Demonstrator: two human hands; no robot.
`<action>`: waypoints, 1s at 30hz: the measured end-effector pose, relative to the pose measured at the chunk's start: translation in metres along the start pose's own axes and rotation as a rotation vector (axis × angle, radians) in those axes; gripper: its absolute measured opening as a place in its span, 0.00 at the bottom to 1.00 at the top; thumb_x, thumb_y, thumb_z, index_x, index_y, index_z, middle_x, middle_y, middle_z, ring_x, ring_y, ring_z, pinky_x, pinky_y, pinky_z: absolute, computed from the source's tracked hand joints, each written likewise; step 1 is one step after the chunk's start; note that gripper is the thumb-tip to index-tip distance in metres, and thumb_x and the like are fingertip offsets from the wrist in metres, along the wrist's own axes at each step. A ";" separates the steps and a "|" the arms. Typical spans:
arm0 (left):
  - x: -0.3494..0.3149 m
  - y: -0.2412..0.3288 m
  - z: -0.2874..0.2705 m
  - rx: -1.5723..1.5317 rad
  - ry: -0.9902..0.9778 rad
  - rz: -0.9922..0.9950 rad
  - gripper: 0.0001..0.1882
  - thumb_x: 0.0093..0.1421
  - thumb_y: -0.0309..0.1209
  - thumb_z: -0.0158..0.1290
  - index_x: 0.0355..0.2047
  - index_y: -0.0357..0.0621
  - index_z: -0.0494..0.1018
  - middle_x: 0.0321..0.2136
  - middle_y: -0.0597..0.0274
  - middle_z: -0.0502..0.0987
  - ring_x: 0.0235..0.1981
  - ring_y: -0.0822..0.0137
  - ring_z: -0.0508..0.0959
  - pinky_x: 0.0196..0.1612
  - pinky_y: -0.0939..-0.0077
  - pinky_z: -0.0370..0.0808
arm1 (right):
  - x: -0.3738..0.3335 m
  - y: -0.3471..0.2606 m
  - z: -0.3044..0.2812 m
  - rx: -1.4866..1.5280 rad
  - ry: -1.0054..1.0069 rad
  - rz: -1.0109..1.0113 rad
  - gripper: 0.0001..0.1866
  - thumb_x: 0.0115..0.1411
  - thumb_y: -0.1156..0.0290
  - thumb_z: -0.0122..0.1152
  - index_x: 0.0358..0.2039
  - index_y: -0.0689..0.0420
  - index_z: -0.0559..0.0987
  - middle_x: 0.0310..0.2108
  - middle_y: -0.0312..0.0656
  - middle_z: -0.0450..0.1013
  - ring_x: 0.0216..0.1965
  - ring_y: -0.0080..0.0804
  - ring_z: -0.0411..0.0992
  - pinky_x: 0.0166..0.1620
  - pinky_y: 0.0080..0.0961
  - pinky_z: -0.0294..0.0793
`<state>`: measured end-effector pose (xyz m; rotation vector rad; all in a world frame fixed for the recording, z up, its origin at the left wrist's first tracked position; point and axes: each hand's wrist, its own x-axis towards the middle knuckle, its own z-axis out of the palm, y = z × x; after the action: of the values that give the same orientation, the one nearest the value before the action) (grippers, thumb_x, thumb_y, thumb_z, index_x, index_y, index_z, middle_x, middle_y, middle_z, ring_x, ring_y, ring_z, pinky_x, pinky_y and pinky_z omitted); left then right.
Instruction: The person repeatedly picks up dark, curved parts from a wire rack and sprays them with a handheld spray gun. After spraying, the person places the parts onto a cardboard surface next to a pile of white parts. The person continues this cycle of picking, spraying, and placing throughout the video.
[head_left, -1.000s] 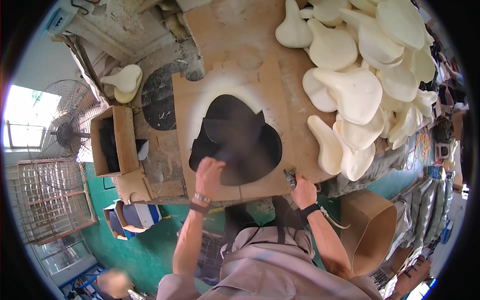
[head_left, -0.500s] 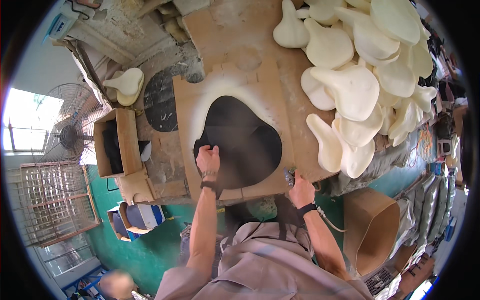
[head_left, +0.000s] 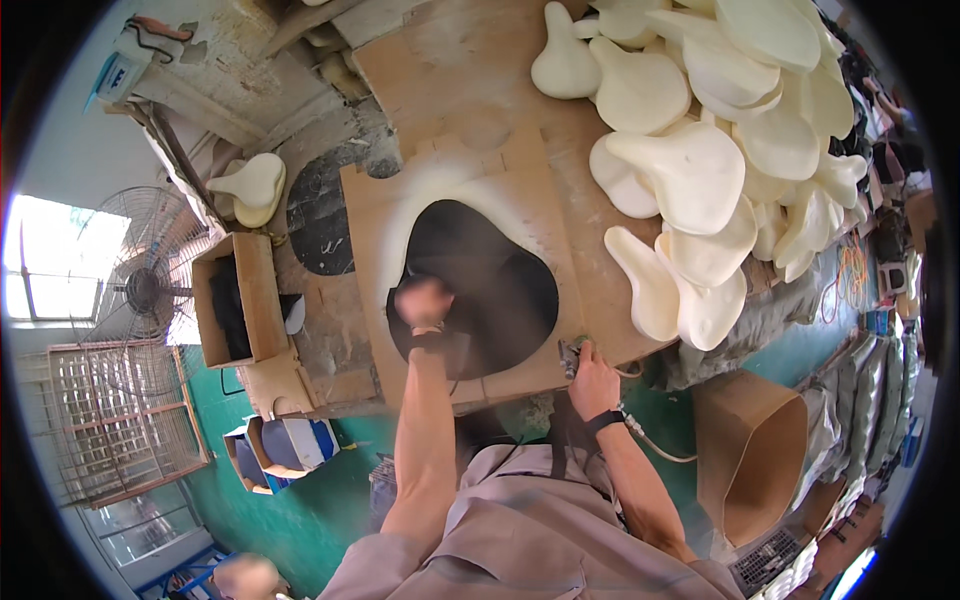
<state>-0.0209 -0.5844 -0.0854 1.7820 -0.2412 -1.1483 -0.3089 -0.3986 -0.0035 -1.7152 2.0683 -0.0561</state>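
A black saddle-shaped piece of sheet material [head_left: 490,290] lies on a cardboard sheet [head_left: 375,215], with a pale sprayed band around its upper outline. Over the left part of the black piece is my left hand [head_left: 425,303], smeared by motion; its fingers cannot be made out. My right hand [head_left: 594,385] is wrapped round a small metal spray gun [head_left: 570,357] at the near edge of the table. A hose [head_left: 660,450] hangs below that hand and curves to the right.
Cream foam saddle pads [head_left: 680,175] are heaped at the right, and a few lie [head_left: 250,190] at the far left. An open cardboard box [head_left: 265,300] stands left of the work. A cage fan [head_left: 145,290] is beyond it. A large carton [head_left: 735,450] stands on the floor at right.
My left hand has moved from the black piece's left edge inward and upward over it. The fold across the piece looks flatter. My right hand shifted slightly left with the spray gun.
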 end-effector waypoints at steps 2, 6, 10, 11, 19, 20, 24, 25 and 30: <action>0.003 0.015 -0.003 -0.511 -0.370 -0.088 0.06 0.58 0.22 0.56 0.32 0.31 0.72 0.28 0.50 0.77 0.40 0.51 0.81 0.52 0.50 0.80 | -0.001 0.001 -0.001 0.014 -0.010 0.001 0.31 0.48 0.77 0.64 0.54 0.66 0.68 0.41 0.54 0.76 0.42 0.51 0.77 0.42 0.40 0.79; -0.010 0.045 0.011 -0.857 -0.453 0.025 0.11 0.65 0.27 0.54 0.46 0.37 0.72 0.42 0.52 0.77 0.51 0.53 0.77 0.59 0.59 0.73 | 0.003 0.002 -0.004 0.029 -0.032 0.017 0.29 0.49 0.77 0.63 0.53 0.66 0.69 0.39 0.54 0.77 0.41 0.51 0.78 0.42 0.40 0.79; -0.042 0.021 -0.018 0.270 -0.259 0.662 0.24 0.60 0.26 0.59 0.56 0.38 0.69 0.49 0.51 0.75 0.53 0.54 0.75 0.57 0.65 0.72 | 0.006 0.006 -0.002 0.043 -0.021 0.035 0.26 0.49 0.76 0.62 0.50 0.66 0.71 0.37 0.55 0.78 0.39 0.52 0.78 0.41 0.41 0.79; -0.056 0.008 -0.028 0.655 -0.184 0.876 0.28 0.57 0.25 0.61 0.58 0.40 0.67 0.53 0.48 0.73 0.54 0.53 0.73 0.59 0.64 0.71 | 0.006 0.006 -0.005 0.047 -0.022 0.041 0.25 0.49 0.76 0.62 0.50 0.66 0.71 0.36 0.55 0.78 0.39 0.52 0.78 0.40 0.41 0.79; -0.101 -0.061 -0.062 1.387 -0.158 0.822 0.52 0.52 0.49 0.65 0.72 0.54 0.49 0.74 0.50 0.40 0.74 0.44 0.38 0.67 0.29 0.41 | 0.011 0.012 -0.012 0.089 -0.014 -0.021 0.21 0.50 0.77 0.61 0.46 0.65 0.72 0.35 0.55 0.78 0.38 0.53 0.79 0.40 0.43 0.79; -0.098 -0.059 -0.060 1.385 -0.159 0.820 0.52 0.51 0.49 0.65 0.72 0.54 0.49 0.74 0.51 0.40 0.74 0.44 0.38 0.68 0.30 0.41 | 0.011 0.014 -0.012 0.090 -0.026 -0.022 0.20 0.50 0.77 0.61 0.46 0.65 0.73 0.35 0.55 0.78 0.38 0.53 0.79 0.40 0.44 0.79; -0.095 -0.056 -0.061 1.370 -0.167 0.789 0.54 0.51 0.50 0.65 0.72 0.55 0.49 0.74 0.53 0.40 0.74 0.45 0.38 0.68 0.30 0.40 | 0.013 0.023 -0.009 0.091 -0.060 -0.051 0.19 0.51 0.77 0.60 0.45 0.64 0.74 0.34 0.56 0.78 0.37 0.55 0.78 0.40 0.46 0.79; -0.096 -0.057 -0.061 1.363 -0.168 0.780 0.54 0.51 0.51 0.65 0.72 0.55 0.48 0.74 0.53 0.40 0.74 0.45 0.38 0.68 0.30 0.40 | 0.014 0.025 -0.009 0.091 -0.066 -0.065 0.19 0.51 0.77 0.59 0.46 0.63 0.74 0.34 0.56 0.78 0.37 0.55 0.78 0.39 0.46 0.79; -0.090 -0.055 -0.068 1.167 -0.208 0.756 0.52 0.54 0.52 0.63 0.72 0.54 0.47 0.74 0.55 0.44 0.74 0.48 0.41 0.70 0.36 0.39 | 0.006 0.042 -0.016 0.157 -0.107 -0.104 0.22 0.51 0.75 0.57 0.50 0.60 0.75 0.37 0.57 0.78 0.39 0.57 0.77 0.42 0.50 0.77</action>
<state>-0.0329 -0.4605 -0.0700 2.1430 -1.8265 -0.6055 -0.3544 -0.3987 -0.0036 -1.6900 1.8464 -0.1514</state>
